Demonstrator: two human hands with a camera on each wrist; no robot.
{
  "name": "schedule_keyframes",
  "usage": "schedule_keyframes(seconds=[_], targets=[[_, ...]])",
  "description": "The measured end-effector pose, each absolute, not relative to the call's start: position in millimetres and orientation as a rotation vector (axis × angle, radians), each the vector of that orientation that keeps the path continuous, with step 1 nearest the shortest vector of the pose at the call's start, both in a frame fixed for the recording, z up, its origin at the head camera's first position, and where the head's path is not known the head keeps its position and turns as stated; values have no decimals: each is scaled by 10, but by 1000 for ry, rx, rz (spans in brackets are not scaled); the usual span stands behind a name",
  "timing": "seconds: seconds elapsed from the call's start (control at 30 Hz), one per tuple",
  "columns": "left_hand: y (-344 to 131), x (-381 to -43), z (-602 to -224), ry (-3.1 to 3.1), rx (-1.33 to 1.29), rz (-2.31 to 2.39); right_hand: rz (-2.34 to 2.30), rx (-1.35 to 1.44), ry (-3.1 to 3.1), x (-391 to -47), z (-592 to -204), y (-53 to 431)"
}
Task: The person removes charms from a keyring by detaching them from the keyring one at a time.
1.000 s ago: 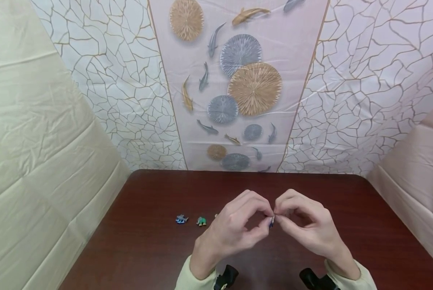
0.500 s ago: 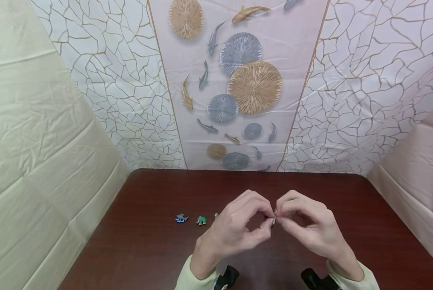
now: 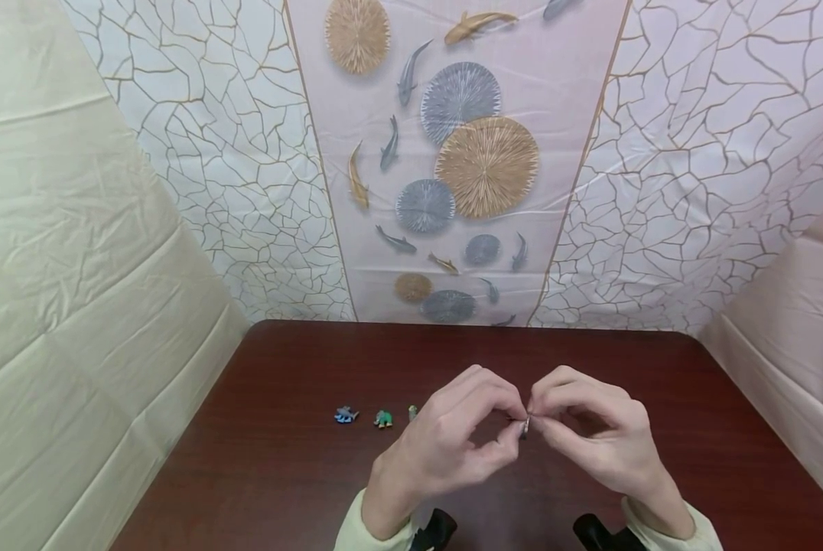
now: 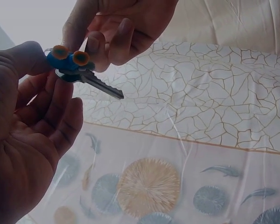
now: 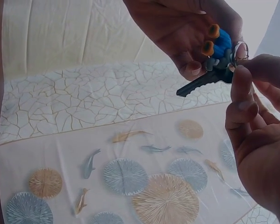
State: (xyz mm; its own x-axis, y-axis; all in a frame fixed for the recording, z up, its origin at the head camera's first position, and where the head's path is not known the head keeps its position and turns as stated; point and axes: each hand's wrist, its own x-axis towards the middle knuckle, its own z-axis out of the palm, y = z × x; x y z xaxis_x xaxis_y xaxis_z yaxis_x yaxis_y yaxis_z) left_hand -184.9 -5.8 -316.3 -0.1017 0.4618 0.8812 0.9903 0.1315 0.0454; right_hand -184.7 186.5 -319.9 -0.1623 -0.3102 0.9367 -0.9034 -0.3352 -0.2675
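Observation:
Both hands meet above the table. My left hand (image 3: 453, 428) pinches a small blue figurine (image 4: 67, 61) with orange round ends, its thumb against one end and its fingers curled underneath. A key (image 4: 105, 86) with a notched blade hangs beside the figurine, blade pointing away from the left palm. Thumb and forefinger of my right hand (image 3: 593, 428) pinch at a small metal key ring (image 5: 241, 50), close to the head of the key. The fingertips hide part of the ring and of the key's head.
On the dark red-brown table (image 3: 260, 474), left of the hands, lie a small blue-grey figure (image 3: 346, 415) and a green one (image 3: 382, 418). A third small thing (image 3: 412, 412) is partly covered by the left hand. Patterned cloth (image 3: 453, 252) hangs behind the table.
The two hands have shifted slightly to the right together, still pinching the same things. More of the third small thing on the table shows beside the left hand.

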Motion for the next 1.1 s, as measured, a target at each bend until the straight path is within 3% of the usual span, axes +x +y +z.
schedule_keyframes(seconds=[1.1], targets=[[-50,-1753,-3148,-1773,-1448,-1004,1230,1604,-1498,-1703,-3083,1854]])
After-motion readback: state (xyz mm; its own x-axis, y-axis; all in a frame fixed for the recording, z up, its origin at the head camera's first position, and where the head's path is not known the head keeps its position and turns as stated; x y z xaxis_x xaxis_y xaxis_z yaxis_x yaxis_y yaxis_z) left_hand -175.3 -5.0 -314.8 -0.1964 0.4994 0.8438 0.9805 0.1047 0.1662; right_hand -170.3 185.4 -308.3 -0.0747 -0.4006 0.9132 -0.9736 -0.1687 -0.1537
